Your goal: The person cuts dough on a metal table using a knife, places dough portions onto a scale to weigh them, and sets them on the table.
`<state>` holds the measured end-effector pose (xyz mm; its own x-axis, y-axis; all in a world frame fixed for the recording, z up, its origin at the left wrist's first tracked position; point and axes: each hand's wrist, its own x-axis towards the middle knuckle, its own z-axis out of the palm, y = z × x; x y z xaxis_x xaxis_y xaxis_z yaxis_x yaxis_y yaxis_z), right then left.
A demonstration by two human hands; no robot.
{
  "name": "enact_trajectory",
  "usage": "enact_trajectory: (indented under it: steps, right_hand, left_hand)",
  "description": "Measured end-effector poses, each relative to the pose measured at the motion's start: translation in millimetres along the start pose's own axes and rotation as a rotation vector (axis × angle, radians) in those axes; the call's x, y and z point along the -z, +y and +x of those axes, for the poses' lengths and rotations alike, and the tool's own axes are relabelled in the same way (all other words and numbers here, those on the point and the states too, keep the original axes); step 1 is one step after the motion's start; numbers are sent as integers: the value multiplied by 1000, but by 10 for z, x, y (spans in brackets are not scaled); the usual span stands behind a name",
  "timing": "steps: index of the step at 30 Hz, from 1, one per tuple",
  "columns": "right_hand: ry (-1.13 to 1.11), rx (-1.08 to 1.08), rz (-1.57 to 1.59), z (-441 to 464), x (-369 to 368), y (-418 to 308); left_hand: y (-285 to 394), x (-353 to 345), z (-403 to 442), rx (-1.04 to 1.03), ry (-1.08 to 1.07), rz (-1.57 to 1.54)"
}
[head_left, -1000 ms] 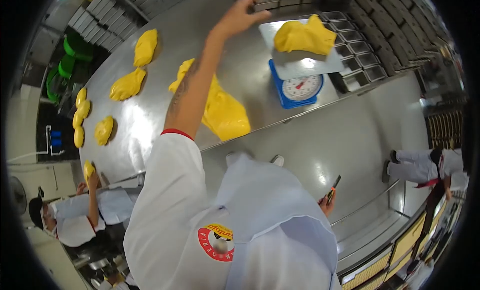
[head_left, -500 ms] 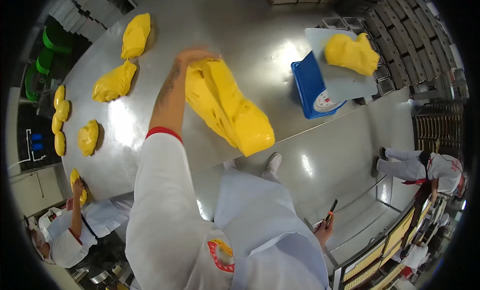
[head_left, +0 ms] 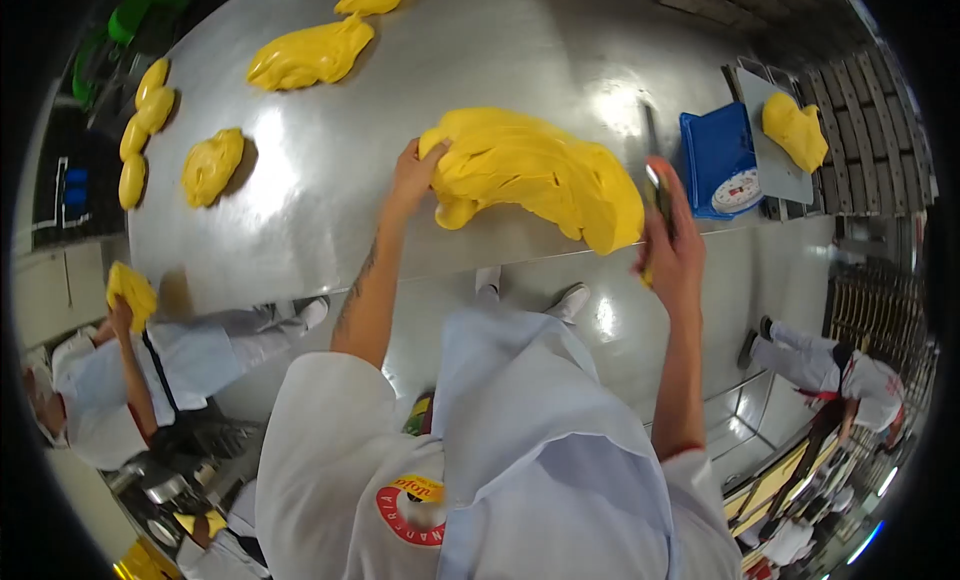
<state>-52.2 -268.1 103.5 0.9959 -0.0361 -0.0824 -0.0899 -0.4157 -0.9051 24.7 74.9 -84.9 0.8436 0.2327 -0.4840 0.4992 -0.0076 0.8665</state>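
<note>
Gripping one end of the long yellow dough (head_left: 540,170), and here's the blade alongside!
The left hand (head_left: 418,172) has thumb and fingers partly closed on the dough's left end; the right hand (head_left: 674,245), just beside the other end, is curled around a bladed tool (head_left: 654,178) (quite a blur, that one). The dough lies stretched along the steel table (head_left: 440,65) at its near edge, with the blue scale (head_left: 712,150) to the right, a smaller lump (head_left: 795,130) on its plate (head_left: 780,170).
</note>
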Motion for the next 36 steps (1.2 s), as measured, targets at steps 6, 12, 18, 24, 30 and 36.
enact_trajectory:
  steps: [6,12,18,24,30,36]
  right_hand:
    - [-490,40,-320,773,-1718,-431]
    - [-446,405,-714,-67,-2046,386]
    - [-649,192,-857,-942,-1299,1011]
    - [-371,411,-510,-762,-788,345]
    - [-306,555,-560,124,-1538,-512]
    - [-507,408,-821,409,-2684,15]
  left_hand:
    - [-582,152,-329,-123,168,-58]
    - [-870,207,-494,-218,286,-119]
    - [-1101,301,-542,-94,288,-371]
    - [-691,347,-645,-134,447,-72]
    - [-498,127,-736,-175,303,335]
    - [-1194,363,-595,-321,339,-182]
